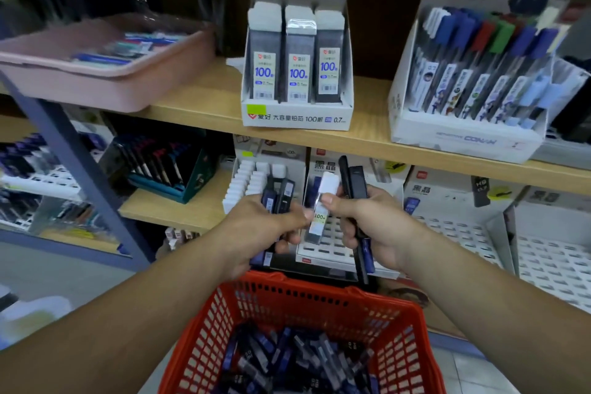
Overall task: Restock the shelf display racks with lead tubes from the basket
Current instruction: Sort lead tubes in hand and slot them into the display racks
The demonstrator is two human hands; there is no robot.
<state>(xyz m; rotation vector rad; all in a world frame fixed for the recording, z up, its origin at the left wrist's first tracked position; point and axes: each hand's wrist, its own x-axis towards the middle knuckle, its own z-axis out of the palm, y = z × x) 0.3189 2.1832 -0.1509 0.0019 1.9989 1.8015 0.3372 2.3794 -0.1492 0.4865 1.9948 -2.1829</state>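
Your red basket [281, 285] cut off at the bottom edge, pink tray [96, 89] blurred, tubes [277, 197] in your left hand [256, 230] half hidden behind it

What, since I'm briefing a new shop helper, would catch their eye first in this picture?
First come the two hands mid-frame: the left hand and right hand each grip dark lead tubes, with a white-capped tube pinched between them. Below them, the red basket holds a heap of loose tubes. On the upper shelf stands a white display box with three tall 100-count packs.
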